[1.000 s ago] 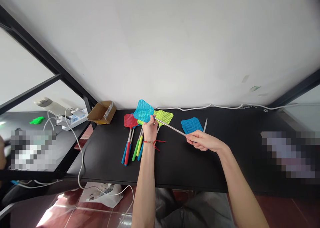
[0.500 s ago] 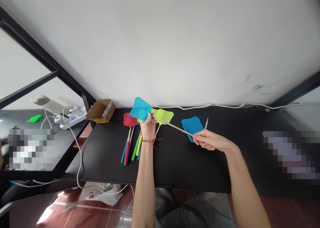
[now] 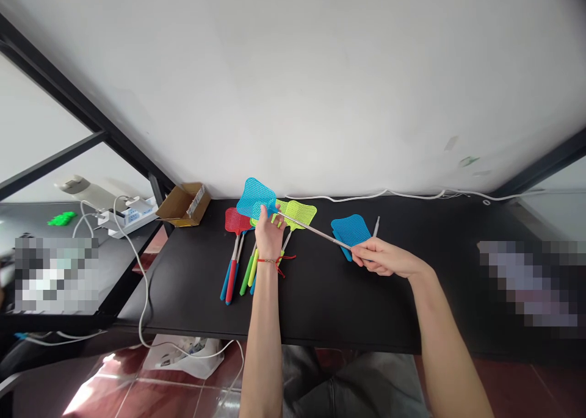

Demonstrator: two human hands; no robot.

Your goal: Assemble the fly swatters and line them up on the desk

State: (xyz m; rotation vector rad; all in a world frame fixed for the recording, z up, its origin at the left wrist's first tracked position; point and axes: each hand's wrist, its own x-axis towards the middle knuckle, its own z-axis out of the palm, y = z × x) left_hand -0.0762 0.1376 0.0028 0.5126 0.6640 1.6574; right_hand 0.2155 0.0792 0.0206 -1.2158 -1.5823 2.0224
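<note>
Two hands hold one blue fly swatter (image 3: 256, 198) up above the counter (image 3: 183, 296), near its back edge. The left hand (image 3: 268, 235) is closed on the swatter where the mesh head meets the thin metal handle (image 3: 315, 230). The right hand (image 3: 387, 258) is closed around the other end of that handle. Under the left hand lie a red swatter (image 3: 237, 220) and a lime green swatter (image 3: 300, 213). A second blue swatter (image 3: 350, 232) lies just beside the right hand.

Black desk (image 3: 315, 302), red fly swatter (image 3: 237, 220), lime fly swatter (image 3: 300, 213), blue fly swatter (image 3: 350, 230)
</note>
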